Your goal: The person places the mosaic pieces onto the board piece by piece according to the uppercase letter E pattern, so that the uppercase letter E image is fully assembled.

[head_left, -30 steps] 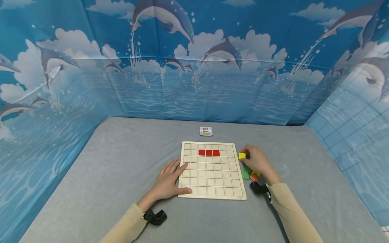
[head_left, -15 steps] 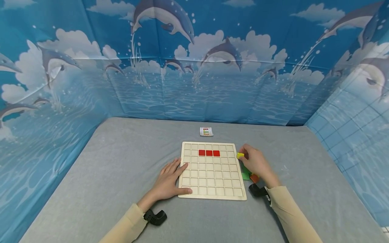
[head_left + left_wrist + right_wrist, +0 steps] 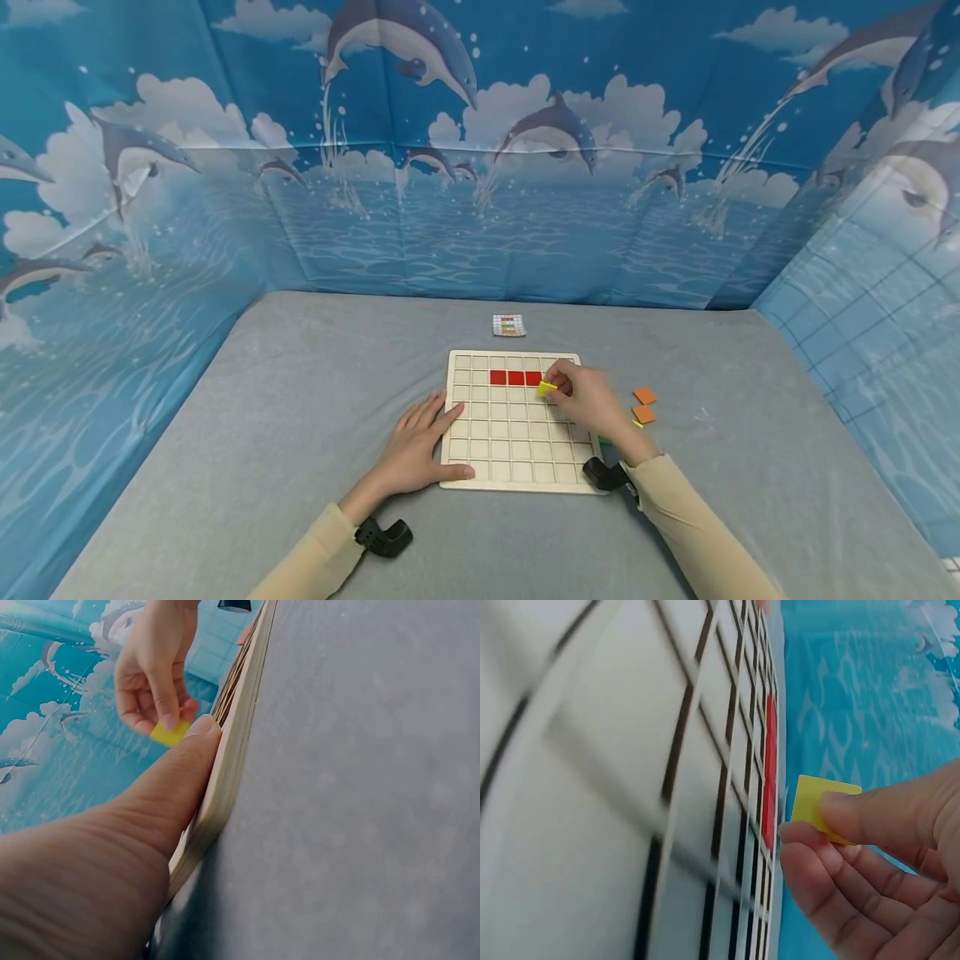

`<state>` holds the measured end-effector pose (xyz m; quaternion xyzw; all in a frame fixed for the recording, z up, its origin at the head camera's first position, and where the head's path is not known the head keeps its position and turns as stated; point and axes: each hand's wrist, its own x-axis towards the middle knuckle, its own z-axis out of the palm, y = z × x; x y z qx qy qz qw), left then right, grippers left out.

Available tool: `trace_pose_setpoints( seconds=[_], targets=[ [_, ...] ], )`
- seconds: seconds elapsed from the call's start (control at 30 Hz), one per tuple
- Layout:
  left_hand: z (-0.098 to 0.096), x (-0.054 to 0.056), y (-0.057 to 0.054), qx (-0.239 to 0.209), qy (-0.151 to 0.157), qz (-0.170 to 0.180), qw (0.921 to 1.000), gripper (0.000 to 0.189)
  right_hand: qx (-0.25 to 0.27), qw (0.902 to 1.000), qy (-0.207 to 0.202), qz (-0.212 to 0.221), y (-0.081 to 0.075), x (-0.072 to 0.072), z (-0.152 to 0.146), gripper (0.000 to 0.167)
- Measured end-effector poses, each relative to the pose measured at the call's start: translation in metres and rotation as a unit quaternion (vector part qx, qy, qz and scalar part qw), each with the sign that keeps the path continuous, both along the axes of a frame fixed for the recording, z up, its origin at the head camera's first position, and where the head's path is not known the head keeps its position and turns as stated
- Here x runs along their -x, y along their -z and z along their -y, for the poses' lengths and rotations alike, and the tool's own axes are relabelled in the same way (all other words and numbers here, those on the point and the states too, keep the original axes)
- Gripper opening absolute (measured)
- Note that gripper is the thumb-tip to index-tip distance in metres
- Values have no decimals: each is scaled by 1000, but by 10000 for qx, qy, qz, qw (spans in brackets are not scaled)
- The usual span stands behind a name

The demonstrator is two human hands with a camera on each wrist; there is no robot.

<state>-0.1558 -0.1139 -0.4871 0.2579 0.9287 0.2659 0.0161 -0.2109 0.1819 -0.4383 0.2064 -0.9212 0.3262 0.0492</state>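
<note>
A wooden grid board (image 3: 498, 475) lies on the grey cloth, with a row of three red square tiles (image 3: 516, 378) set near its far side. My left hand (image 3: 408, 450) rests along the board's left edge, fingers spread and the thumb on the near corner. Between thumb and fingertips, my right hand (image 3: 592, 404) pinches a yellow square tile (image 3: 807, 801). In the head view that tile appears just nearer than the rightmost red one. The right wrist view shows it held up off the grid. Part of the board's right side is hidden by the right hand.
Two orange tiles (image 3: 644, 396) lie right of the board. A sliver of a yellow tile (image 3: 637, 424) and a bit of green tile (image 3: 604, 440) show by the right wrist. A small patterned card (image 3: 509, 325) lies beyond the board; a dolphin-print curtain (image 3: 465, 225) hangs behind.
My right hand has carried the yellow tile left from beside the board to over the grid, uncovering the orange tiles. My left hand stays still.
</note>
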Motion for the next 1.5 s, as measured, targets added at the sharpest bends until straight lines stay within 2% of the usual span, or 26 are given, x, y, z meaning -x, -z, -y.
trace_pose_setpoints(
  seconds=[0.23,0.47,0.93,1.13,1.5],
  targets=[
    [-1,-1,-1,-28,4,-119,9999,94,182,9989,-367,211,2,8,28,11],
    [-1,0,0,100,-45,-56,9999,95,264,9970,-627,374,4,12,48,9],
    [-1,0,0,119,-42,-34,9999,95,147,9972,-403,605,7,18,62,8],
    [-1,0,-1,102,-40,4,9999,95,-112,9982,-260,524,9,17,63,9],
    [-1,-1,-2,116,-74,21,9999,95,-590,9981,-158,-51,8,10,63,9]
  ],
)
